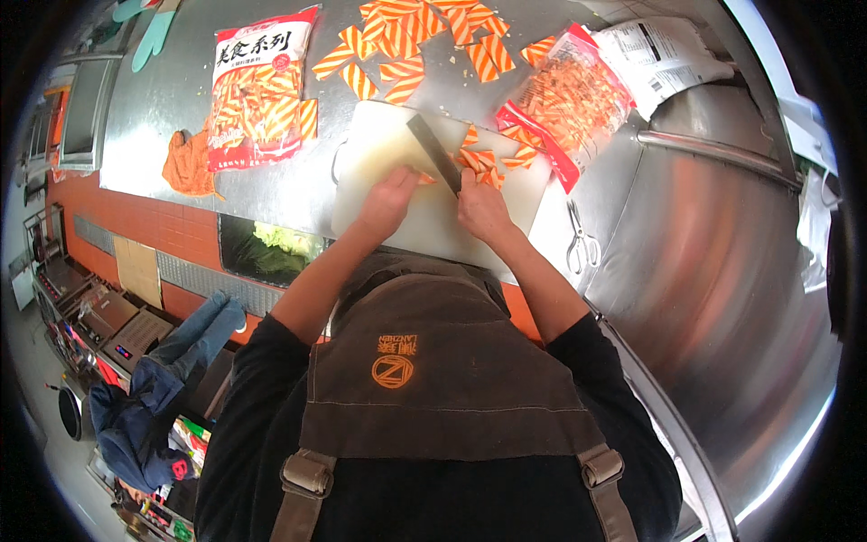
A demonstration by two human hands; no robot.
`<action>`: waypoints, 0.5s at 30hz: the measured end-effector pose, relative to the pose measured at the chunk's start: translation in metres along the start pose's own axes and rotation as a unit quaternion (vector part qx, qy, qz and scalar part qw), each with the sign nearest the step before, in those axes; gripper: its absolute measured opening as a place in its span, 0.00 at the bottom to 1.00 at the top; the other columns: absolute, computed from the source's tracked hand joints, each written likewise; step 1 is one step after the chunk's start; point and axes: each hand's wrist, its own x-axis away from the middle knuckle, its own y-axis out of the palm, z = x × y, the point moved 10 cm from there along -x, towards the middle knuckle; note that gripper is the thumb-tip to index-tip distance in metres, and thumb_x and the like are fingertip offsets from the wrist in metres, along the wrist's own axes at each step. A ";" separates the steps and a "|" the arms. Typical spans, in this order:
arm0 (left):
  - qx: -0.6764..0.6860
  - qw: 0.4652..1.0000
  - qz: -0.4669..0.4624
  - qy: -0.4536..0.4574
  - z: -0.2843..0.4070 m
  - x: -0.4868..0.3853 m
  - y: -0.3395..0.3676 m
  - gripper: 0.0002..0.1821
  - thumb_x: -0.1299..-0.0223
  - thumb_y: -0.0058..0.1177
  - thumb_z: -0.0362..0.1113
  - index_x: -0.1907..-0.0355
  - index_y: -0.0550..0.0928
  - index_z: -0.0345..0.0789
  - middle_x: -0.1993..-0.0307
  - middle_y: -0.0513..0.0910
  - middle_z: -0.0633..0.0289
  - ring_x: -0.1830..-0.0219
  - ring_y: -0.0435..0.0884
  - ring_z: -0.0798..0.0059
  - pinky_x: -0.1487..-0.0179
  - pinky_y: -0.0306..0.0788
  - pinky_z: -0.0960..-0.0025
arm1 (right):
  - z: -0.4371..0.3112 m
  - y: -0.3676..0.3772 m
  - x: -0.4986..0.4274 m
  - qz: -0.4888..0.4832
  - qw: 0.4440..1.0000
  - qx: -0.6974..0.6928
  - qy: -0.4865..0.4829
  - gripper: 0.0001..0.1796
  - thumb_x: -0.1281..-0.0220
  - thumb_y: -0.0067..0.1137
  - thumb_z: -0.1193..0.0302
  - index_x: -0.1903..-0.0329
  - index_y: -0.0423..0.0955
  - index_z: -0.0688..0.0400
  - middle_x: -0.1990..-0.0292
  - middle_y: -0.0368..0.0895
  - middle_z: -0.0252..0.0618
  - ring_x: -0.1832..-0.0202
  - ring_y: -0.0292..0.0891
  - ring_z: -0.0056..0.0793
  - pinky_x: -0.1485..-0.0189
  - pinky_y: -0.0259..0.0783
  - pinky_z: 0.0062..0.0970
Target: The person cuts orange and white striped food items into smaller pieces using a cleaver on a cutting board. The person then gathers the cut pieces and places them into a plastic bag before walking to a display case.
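Observation:
A white cutting board (379,142) lies on the steel table before me. My right hand (482,206) grips the handle of a knife (433,150), whose broad dark blade points up and to the left over the board. To the left of the blade, my left hand (391,200) has its fingertips together on an orange-and-white striped piece (426,179), mostly hidden by them. Cut striped pieces (479,161) lie in a small heap right of the blade. Uncut striped squares (403,30) are spread on the table beyond the board.
A filled red-and-white bag (261,88) lies left; an open bag (576,95) overlaps the board's right corner, beside a white bag (667,57). Scissors (581,244) and an orange glove (189,162) flank the board. A dark crate (237,251) holds greens below. Another person (142,406) stands at lower left.

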 end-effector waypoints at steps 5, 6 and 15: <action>0.015 0.999 -0.025 -0.032 -0.010 0.001 0.005 0.10 0.30 0.66 0.25 0.49 0.86 0.30 0.53 0.88 0.48 0.52 0.89 0.45 0.49 0.86 0.50 | -0.036 -0.006 0.032 0.041 0.998 -0.007 0.039 0.19 0.37 0.62 0.80 0.46 0.67 0.67 0.71 0.86 0.63 0.66 0.89 0.65 0.61 0.83 0.59; 0.021 0.999 -0.021 -0.023 -0.009 0.001 0.004 0.10 0.30 0.66 0.25 0.49 0.86 0.30 0.53 0.88 0.48 0.52 0.89 0.44 0.49 0.86 0.50 | -0.045 -0.002 0.035 0.021 0.999 -0.011 0.043 0.19 0.37 0.62 0.80 0.46 0.67 0.67 0.70 0.87 0.63 0.66 0.89 0.65 0.61 0.83 0.58; 0.038 0.999 -0.019 -0.006 -0.011 -0.001 0.002 0.09 0.32 0.67 0.23 0.51 0.86 0.27 0.51 0.88 0.48 0.53 0.89 0.43 0.50 0.86 0.50 | -0.079 0.006 0.034 -0.023 0.994 -0.019 0.105 0.19 0.37 0.63 0.78 0.46 0.68 0.70 0.68 0.90 0.61 0.64 0.91 0.64 0.59 0.85 0.56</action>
